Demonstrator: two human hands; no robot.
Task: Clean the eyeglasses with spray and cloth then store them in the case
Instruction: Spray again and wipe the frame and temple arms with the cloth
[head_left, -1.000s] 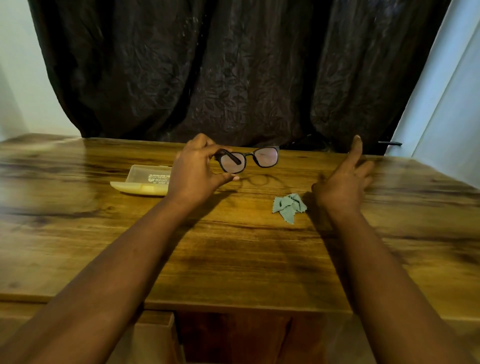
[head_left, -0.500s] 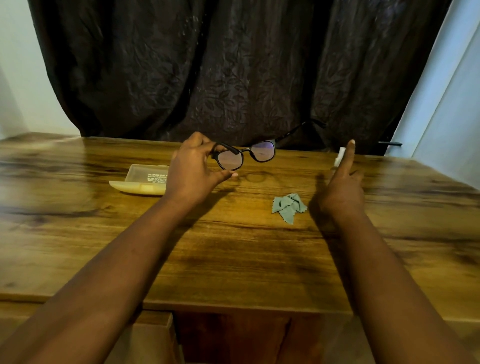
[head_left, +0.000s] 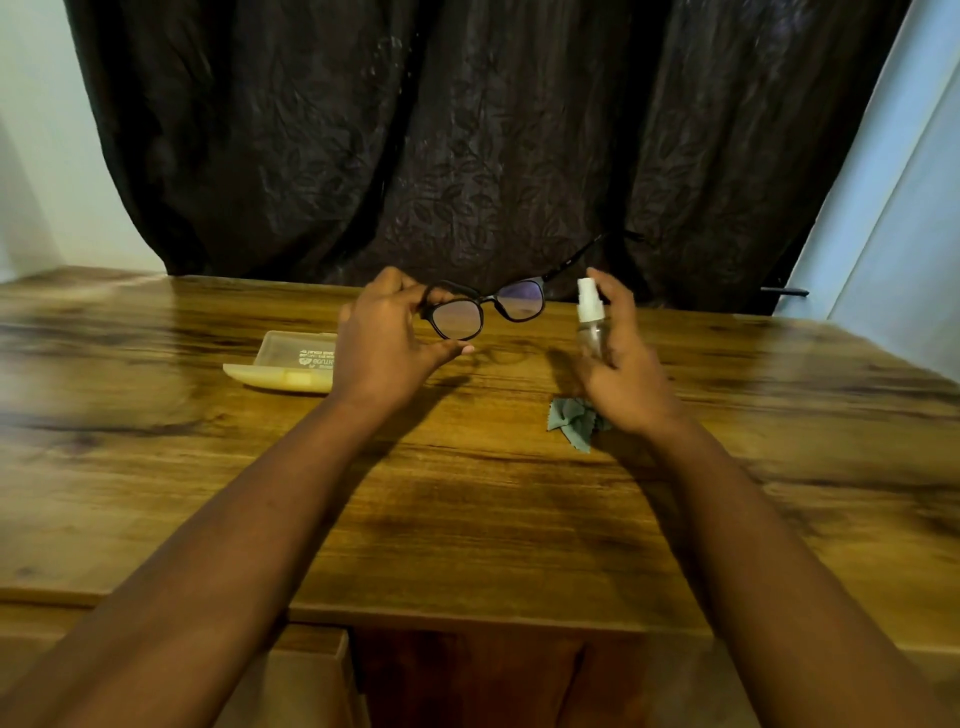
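At centre frame, your left hand (head_left: 387, 338) pinches the glasses (head_left: 485, 310) by the rim of one lens, raised above the table (head_left: 467, 519). Your right hand (head_left: 621, 364) curls around the spray bottle (head_left: 590, 319), nozzle up, just beside the free lens. Treat the glasses as light and fragile: hold the frame, not the lenses. The cloth (head_left: 571, 418) lies soft and crumpled below the right hand. At left, the case (head_left: 291, 361) lies open; its contents cannot be determined.
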